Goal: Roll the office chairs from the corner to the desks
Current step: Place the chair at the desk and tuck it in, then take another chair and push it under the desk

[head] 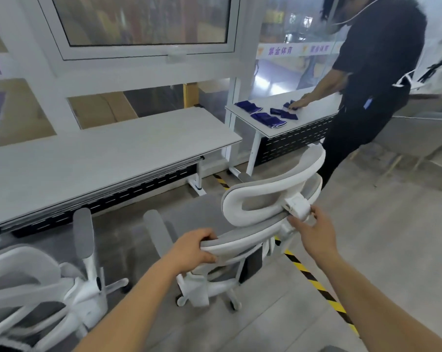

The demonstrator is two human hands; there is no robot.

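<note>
A white office chair (253, 207) with grey mesh and a curved headrest stands in the middle of the floor, its back toward me. My left hand (193, 248) grips the left top edge of its backrest. My right hand (314, 231) holds the chair at the white headrest bracket on the right. A second white chair (49, 283) stands at the lower left, close to the long white desk (93, 158). Another white desk (298, 115) stands at the back right.
A person in black (375, 80) leans over the back right desk, handling blue cloths (265, 118). Yellow-black hazard tape (314, 280) runs across the grey floor. Glass partitions and a window stand behind the desks. A pale chair (423, 138) stands at the far right.
</note>
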